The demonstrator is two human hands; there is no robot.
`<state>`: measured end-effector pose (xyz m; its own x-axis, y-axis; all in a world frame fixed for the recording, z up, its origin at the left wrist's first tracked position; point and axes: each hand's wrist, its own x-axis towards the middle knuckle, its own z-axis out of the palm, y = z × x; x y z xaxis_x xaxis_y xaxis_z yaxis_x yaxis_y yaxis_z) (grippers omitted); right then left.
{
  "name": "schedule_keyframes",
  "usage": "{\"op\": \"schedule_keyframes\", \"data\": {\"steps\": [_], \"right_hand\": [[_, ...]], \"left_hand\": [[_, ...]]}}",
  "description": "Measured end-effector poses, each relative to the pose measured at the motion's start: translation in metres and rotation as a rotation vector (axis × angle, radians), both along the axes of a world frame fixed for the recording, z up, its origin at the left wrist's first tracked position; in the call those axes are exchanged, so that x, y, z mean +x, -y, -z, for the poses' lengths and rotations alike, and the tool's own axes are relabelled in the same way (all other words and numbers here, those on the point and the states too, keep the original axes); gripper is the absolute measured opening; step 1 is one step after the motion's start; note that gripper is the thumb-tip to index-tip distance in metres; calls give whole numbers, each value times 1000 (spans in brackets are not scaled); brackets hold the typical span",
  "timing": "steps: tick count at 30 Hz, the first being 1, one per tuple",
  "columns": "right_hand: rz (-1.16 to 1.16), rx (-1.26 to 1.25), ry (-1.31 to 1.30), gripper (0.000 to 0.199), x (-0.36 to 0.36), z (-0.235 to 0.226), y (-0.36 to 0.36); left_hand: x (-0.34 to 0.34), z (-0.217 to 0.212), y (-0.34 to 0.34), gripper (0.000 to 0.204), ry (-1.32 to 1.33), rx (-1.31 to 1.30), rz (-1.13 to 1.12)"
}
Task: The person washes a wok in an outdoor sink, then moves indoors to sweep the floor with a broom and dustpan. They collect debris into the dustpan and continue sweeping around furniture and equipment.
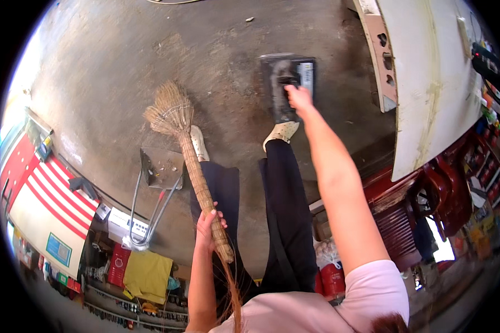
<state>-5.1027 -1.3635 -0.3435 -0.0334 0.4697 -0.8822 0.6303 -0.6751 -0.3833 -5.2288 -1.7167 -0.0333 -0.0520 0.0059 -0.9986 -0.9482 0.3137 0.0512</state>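
A straw broom (169, 108) slants across the left of my legs, its bristles fanned out at the far end above the floor. My left hand (210, 225) is wrapped round its thick bound handle. My right arm is stretched forward, and my right hand (300, 99) is closed on the handle of a flat black case (278, 66) with a pale label along its right side. The case is slightly blurred and lies just beyond my right shoe (281, 133). A metal dustpan (164, 168) with a long bent handle and bits of debris in it rests left of the broom.
A large pale board (428, 83) stands along the right, with dark red wooden chairs (444, 194) below it. At the left are a red-and-white striped panel (55, 194), a white box (126, 225), a yellow cloth (148, 276) and shelves of small goods. Concrete floor (222, 44) stretches ahead.
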Motion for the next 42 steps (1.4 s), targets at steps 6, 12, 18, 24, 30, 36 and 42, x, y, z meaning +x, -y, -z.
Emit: {"op": "schedule_keyframes", "data": {"steps": [6,12,18,24,30,36,42], "right_hand": [[-289,254,189,27,109,17,-58],[-466,466,303,41,142,-11,-54],[-780,736,588,87,114,-48,12],[-1042,188,491,55,75,-41,94],[-573,-356,-336,55,-50,-96,199],[-162,-493,-512,55,-68,-278,214],[261,-184,-278,42,-36,-280,108]], "left_hand": [[-3,0,4,41,20,5,24],[-4,-3,0,41,22,-29,51],[-2,-3,-16,36,15,22,41],[-1,-8,-28,36,-31,70,18],[4,-17,-44,19,-149,15,186],[15,-62,-41,37,-154,160,419],[17,-67,-54,45,-247,502,621]]}}
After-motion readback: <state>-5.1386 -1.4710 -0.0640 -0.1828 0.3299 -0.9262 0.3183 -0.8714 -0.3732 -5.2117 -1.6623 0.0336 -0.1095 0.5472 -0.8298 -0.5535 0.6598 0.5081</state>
